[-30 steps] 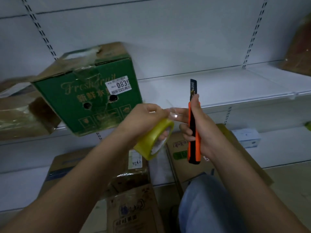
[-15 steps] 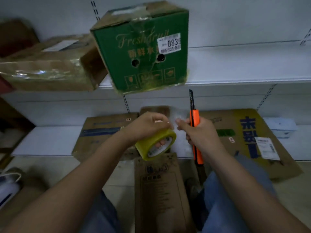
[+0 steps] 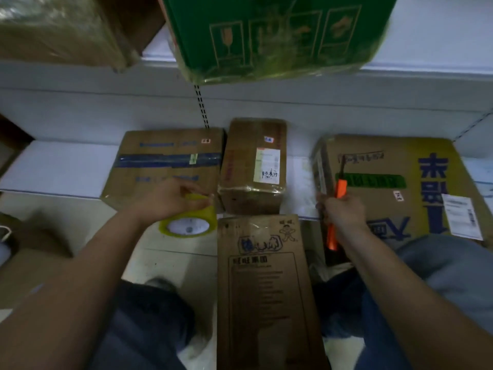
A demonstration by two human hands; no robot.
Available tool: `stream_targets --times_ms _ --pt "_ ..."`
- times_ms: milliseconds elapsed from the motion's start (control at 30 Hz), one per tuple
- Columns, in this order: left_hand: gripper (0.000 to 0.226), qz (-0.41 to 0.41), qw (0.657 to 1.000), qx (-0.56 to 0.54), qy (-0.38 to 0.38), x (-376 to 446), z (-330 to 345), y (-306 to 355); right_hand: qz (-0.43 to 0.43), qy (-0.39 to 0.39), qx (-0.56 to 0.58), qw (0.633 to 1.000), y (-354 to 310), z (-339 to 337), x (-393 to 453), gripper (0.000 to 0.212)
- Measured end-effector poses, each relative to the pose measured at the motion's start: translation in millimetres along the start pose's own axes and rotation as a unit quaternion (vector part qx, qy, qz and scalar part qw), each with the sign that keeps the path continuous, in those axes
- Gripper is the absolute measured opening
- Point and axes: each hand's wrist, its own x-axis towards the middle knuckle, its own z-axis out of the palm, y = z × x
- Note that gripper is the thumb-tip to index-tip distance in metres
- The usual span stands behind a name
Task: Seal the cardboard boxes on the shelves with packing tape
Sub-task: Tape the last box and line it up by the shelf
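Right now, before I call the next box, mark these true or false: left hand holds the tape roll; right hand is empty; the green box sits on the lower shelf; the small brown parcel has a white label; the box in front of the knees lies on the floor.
1. The left hand holds the yellow tape roll. True.
2. The right hand is empty. False: it grips an orange utility knife.
3. The green box sits on the lower shelf. False: it is on the upper shelf.
4. The small brown parcel has a white label. True.
5. The long box lies on the floor. True.
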Motion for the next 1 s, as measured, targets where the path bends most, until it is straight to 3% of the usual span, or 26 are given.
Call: stream_targets --times_ms 67,167,200,433,633,833,933,1000 --pt "0.019 -0.037 0.999 -0.007 -0.018 12.2 -5.4 -16.2 0.000 -0.017 -0.055 0.998 7.7 9.1 9.2 0.015" --pt "0.075 -0.048 0.997 0.024 -0.058 33.4 3.5 -34.7 -0.017 -0.015 -0.150 0.988 17.8 21.2 16.3 0.022" --pt "0.084 -0.050 0.996 0.029 -0.072 40.9 8.9 -40.8 -0.015 -0.010 -0.174 0.985 21.3 23.4 19.7 0.027" --pt "0.093 -0.057 0.990 0.016 -0.127 68.0 25.9 -59.6 0.007 -0.019 -0.242 0.970 32.3 29.0 27.5 0.029" --pt "0.088 -0.060 0.984 -0.006 -0.167 77.1 31.2 -75.8 0.027 -0.046 -0.262 0.964 40.2 33.8 29.3 0.024" --pt "0.014 -0.046 0.981 0.024 -0.189 79.6 45.9 -80.5 0.093 -0.112 -0.270 0.952 43.5 36.8 34.6 0.021" --pt "0.011 -0.047 0.978 0.068 -0.191 81.4 58.0 -81.5 0.099 -0.137 -0.299 0.939 45.1 38.5 37.7 0.027" --pt "0.025 -0.038 0.979 0.084 -0.180 77.5 63.5 -78.6 0.078 -0.136 -0.338 0.928 48.2 40.6 37.3 0.029"
